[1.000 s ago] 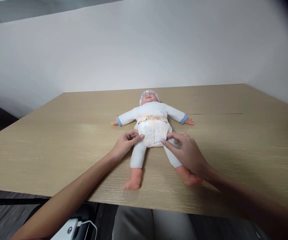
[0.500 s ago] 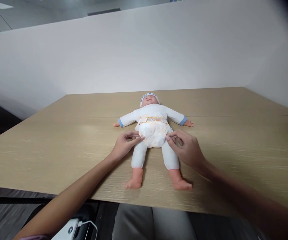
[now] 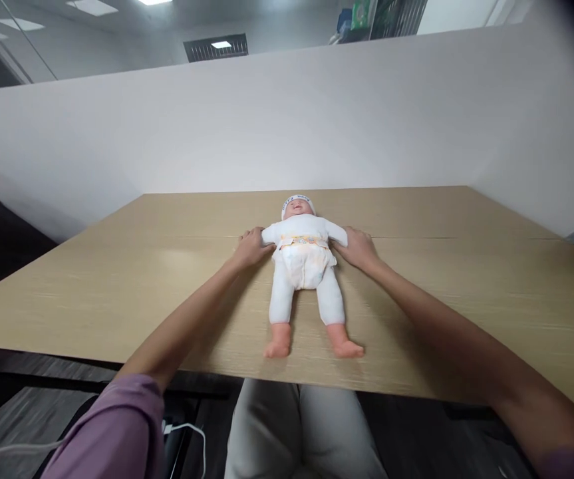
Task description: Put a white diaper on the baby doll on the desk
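Observation:
A baby doll (image 3: 302,226) in a white outfit and a printed headband lies on its back, feet towards me. Around its waist and hips is a white diaper (image 3: 306,265) with an orange-patterned band. My left hand (image 3: 254,247) is closed round the doll's arm on the left, covering its cuff and hand. On the other side, my right hand (image 3: 358,247) grips the doll's other arm in the same way. Both doll legs lie straight and slightly apart, with the bare feet (image 3: 277,340) showing.
The doll rests on a wooden table (image 3: 117,279), whose front edge is close to my lap. A white partition (image 3: 267,126) rises behind it. At the far left stands a dark chair (image 3: 14,233) with something pink on it. A white cable (image 3: 194,429) hangs below the table.
Both hands have left the diaper's leg edges, moved up and taken hold of the doll's arms. Those arms were spread wide and now lie closer in. The view has tilted up a little.

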`<action>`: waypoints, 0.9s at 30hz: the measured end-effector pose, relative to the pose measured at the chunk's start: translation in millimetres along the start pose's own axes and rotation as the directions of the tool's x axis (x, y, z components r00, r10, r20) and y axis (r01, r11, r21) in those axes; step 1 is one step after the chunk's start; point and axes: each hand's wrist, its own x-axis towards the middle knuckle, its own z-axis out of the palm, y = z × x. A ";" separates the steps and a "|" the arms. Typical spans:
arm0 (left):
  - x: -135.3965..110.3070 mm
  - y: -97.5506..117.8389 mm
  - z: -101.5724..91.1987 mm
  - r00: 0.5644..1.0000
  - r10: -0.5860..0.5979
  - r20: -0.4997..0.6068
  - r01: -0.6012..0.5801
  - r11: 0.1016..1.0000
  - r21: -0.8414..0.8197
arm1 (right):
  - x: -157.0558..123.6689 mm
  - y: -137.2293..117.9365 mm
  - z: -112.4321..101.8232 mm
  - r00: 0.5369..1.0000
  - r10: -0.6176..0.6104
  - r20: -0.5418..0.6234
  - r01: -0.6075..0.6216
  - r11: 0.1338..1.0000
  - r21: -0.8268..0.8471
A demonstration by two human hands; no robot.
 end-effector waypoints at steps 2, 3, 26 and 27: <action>2.1 11.1 0.4 0.999 -0.044 -0.006 0.044 0.999 0.008 | -1.1 -10.8 -3.7 0.999 0.033 -0.005 -0.032 0.999 0.018; -0.4 16.4 -1.9 0.998 -0.060 -0.011 0.060 0.998 0.008 | -3.3 -14.6 -7.7 0.999 0.048 -0.007 -0.047 0.998 0.030; -493.4 96.5 -8.5 0.971 -0.110 0.213 0.183 0.914 -0.362 | -335.4 -45.4 -125.1 0.892 -0.337 0.303 0.134 0.835 0.534; -500.9 94.9 -10.3 0.969 -0.115 0.218 0.189 0.914 -0.359 | -344.9 -48.8 -115.6 0.892 -0.331 0.309 0.132 0.843 0.522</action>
